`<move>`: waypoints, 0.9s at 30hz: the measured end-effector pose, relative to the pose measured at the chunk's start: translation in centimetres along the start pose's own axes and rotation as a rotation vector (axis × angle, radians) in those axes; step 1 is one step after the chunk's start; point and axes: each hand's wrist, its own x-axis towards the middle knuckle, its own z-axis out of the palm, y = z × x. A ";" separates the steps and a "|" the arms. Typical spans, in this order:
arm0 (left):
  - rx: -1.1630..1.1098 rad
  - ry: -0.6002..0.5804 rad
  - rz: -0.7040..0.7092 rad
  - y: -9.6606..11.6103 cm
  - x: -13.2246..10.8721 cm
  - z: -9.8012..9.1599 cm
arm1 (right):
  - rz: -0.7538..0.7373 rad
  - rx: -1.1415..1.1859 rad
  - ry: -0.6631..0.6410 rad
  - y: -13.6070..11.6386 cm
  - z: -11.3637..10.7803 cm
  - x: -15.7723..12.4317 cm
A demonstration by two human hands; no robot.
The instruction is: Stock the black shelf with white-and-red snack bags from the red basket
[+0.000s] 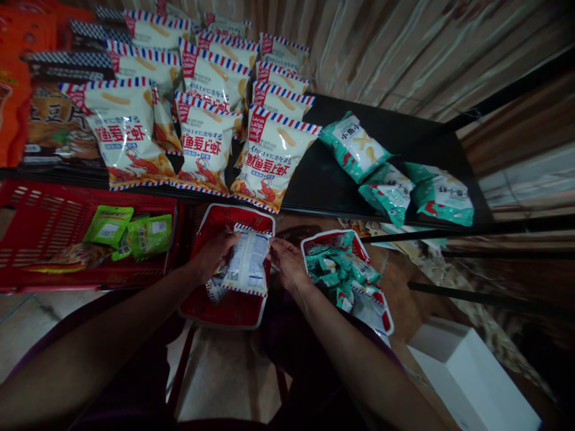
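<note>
Both bare forearms reaching in from the near edge and converging toward the middle, left hand (214, 254) palm down with fingers curled on the left edge of a snack packet (248, 263), right hand (287, 263) pinching its right edge, wrists nearly level.

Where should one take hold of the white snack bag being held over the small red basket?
Probably by its long side edges, one hand from each side. The white snack bag lies back-up and looks puffy in the middle, so its thin edges pinch easier. The left hand grips its left edge, the right hand its right, over the red basket.
</note>
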 end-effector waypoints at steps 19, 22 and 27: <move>0.106 -0.250 -0.083 -0.2 -0.7 -0.6 | -0.153 0.048 0.063 -1.2 -0.5 0.8; 0.107 -0.223 -0.087 -0.3 -0.7 -0.6 | -0.133 0.044 0.014 -1.2 -0.6 0.9; -0.084 -0.129 -0.060 -0.7 -0.5 -0.4 | 0.032 -0.072 -0.119 -0.8 -0.8 0.4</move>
